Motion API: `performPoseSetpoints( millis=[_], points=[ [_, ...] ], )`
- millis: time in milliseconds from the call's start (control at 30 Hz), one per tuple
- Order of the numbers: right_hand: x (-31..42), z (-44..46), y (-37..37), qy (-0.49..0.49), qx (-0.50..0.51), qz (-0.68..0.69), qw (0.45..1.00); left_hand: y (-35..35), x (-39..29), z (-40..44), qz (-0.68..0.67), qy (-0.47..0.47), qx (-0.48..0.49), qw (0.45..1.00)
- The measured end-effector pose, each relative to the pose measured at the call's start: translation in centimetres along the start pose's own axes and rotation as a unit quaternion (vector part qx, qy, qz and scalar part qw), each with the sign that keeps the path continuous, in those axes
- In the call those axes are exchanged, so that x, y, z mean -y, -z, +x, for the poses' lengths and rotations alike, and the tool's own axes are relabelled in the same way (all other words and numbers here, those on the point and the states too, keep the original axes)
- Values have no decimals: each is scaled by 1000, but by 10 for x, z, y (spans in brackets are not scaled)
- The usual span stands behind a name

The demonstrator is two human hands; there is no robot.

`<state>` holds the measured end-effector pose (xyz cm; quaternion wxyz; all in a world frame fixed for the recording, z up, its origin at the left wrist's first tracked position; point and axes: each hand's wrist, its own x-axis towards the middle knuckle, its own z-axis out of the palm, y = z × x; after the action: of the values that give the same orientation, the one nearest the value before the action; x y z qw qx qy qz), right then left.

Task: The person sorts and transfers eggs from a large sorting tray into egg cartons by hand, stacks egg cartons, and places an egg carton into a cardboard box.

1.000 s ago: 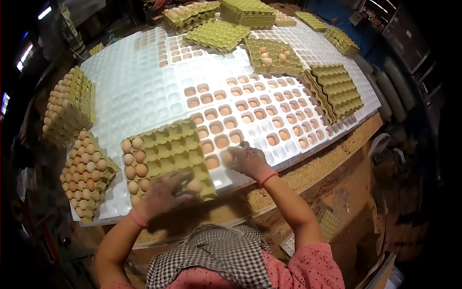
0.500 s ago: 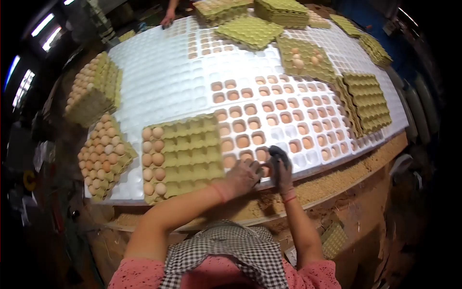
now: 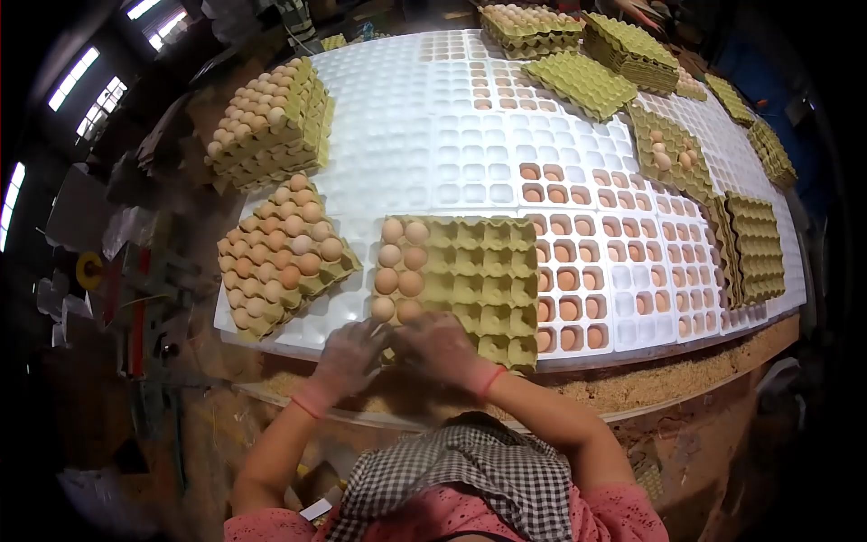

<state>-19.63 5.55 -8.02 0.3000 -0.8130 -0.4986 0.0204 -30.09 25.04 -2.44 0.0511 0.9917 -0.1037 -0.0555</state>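
Observation:
My left hand point(image 3: 350, 359) is at the near left corner of a green egg tray point(image 3: 483, 285), its fingers blurred. My right hand point(image 3: 441, 348) lies over the tray's near edge, beside my left, with fingers bent down at the nearest eggs. What either hand holds, if anything, is hidden. Brown eggs point(image 3: 411, 284) fill two columns at the tray's left side; its other cups hold none. Right of it, white foam trays point(image 3: 638, 332) hold eggs in many of their square cells.
A full egg tray point(image 3: 287, 253) sits at the left, with a stack of filled trays point(image 3: 275, 122) behind it. Green trays stand at the back point(image 3: 632, 54) and right point(image 3: 754, 248). Sawdust point(image 3: 632, 388) lines the near edge. Another person's arm point(image 3: 639, 14) shows at the top.
Both hands have moved left from the foam cells to the green tray's near left corner. Several foam cells near the front edge now show eggs. The view has turned left.

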Motion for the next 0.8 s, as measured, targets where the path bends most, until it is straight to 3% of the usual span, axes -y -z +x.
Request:
performPoseSetpoints(
  millis=[33, 100, 133, 167, 200, 233, 267, 300, 367, 433, 467, 500, 567, 633, 667, 700, 800],
  points=[
    [-1, 0, 14, -41, -7, 100, 994, -9, 6, -1, -5, -2, -3, 1000],
    [-1, 7, 50, -120, -105, 330, 930, -21, 18, -1, -57, -10, -68, 996],
    [-1, 9, 55, -127, -180, 329, 918, -23, 23, -2, -64, -21, -96, 993],
    [-2, 17, 56, -110, -195, 257, 940, -27, 29, -2, -70, -26, -98, 992],
    [-3, 24, 58, -96, -213, 181, 955, -30, 36, 1, -312, 36, -167, 934],
    [2, 31, 54, -101, -215, 174, 956, -32, 44, 5, -533, 94, -219, 812],
    [9, 39, 48, -149, -51, 37, 987, -30, 58, 9, -658, 153, -235, 699],
    [14, 46, 41, -193, 118, -99, 969, -17, 68, 13, -748, 163, -220, 604],
    [-2, 44, 11, -166, 110, -161, 967, -7, 84, 24, -614, 107, -208, 754],
    [2, 45, 40, -170, 72, -71, 980, 14, 76, 33, -471, 134, -122, 863],
    [-9, 42, 39, -174, 71, -77, 979, 17, 69, 37, -316, 61, -146, 936],
    [-26, 37, 33, -160, -63, 57, 984, 5, 68, 40, -219, 3, -157, 963],
    [-32, 39, 35, -144, -198, 183, 952, 1, 62, 44, -98, -52, -43, 993],
    [-20, 58, 37, -224, 17, 20, 974, -2, 56, 47, -73, -49, -14, 996],
    [-15, 65, 27, -201, 44, -90, 974, -3, 52, 50, -44, -40, 14, 998],
    [-13, 74, 14, -183, 73, -201, 960, -5, 51, 52, -37, -64, -21, 997],
    [-26, 87, 4, -180, 85, -210, 957, 4, 47, 56, -70, -50, 9, 996]
  ],
)
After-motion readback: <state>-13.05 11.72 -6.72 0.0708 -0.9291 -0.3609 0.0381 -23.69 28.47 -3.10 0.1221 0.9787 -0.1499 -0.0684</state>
